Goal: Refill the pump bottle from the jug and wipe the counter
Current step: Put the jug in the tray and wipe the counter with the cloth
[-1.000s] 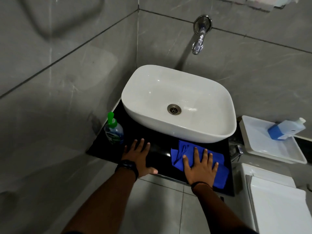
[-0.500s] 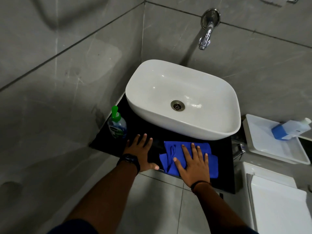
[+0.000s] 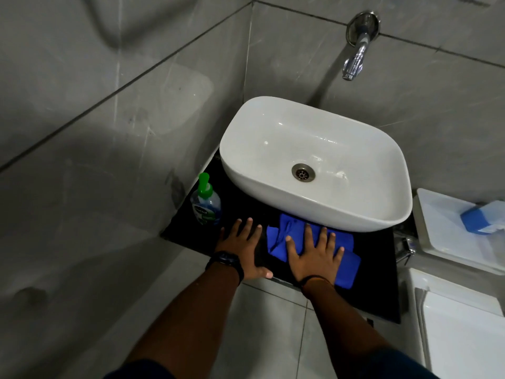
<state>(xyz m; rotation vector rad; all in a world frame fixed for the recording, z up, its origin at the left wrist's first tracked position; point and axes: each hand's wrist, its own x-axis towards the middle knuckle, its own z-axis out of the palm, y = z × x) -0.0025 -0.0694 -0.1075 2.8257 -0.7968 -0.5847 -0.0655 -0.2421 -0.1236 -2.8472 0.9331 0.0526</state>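
A clear pump bottle [image 3: 205,205] with a green pump stands upright at the left end of the black counter [image 3: 378,272]. A crumpled blue cloth [image 3: 347,266] lies on the counter in front of the basin. My right hand [image 3: 314,254] presses flat on the cloth with its fingers spread. My left hand [image 3: 241,247] rests flat on the bare counter just left of the cloth, right of the pump bottle, holding nothing. A blue and white jug [image 3: 483,218] lies on its side on the white tray [image 3: 437,236] at the right edge.
A white basin [image 3: 259,127] fills the back of the counter under a chrome wall tap [image 3: 355,58]. Grey tiled walls close in on the left and behind. A white toilet cistern [image 3: 459,324] stands at the lower right, with a chrome valve [image 3: 405,247] beside the counter.
My right hand has slid the blue cloth leftwards along the counter, from the right end towards the middle. My left hand has stayed flat in the same spot.
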